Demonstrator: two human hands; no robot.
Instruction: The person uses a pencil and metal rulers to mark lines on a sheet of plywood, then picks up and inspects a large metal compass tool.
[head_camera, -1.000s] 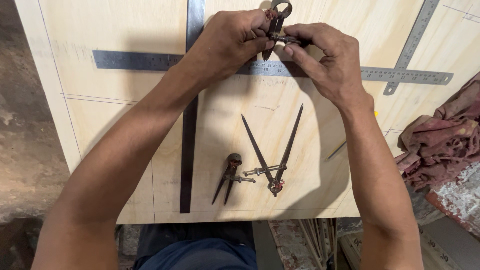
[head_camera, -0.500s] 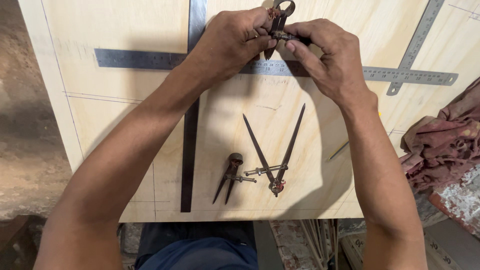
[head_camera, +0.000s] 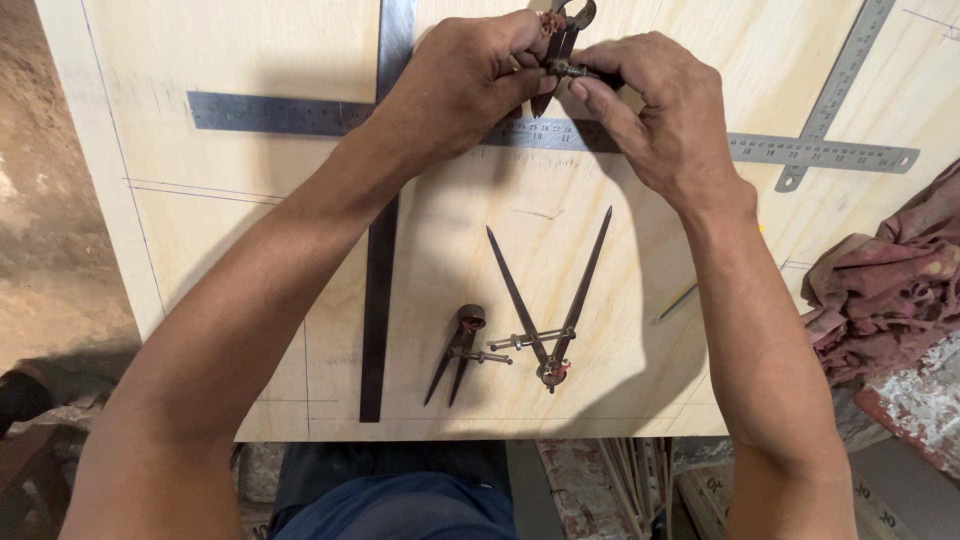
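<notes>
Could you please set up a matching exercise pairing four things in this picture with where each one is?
Things:
1. small divider
2. large divider
3. reddish cloth
4. third divider

Places:
A. off the plywood's right edge
B. held between left hand and right hand
C. lying with legs spread wide, points away from the person
D. lying beside the long dark ruler, legs nearly closed

Pairs: 1-D, 2-C, 3-A, 4-B

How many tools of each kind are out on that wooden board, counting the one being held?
Dividers: 3 – held in both hands, small, large
Steel rulers and squares: 3 – horizontal, vertical dark, right
Pencil: 1
Total: 7
</notes>
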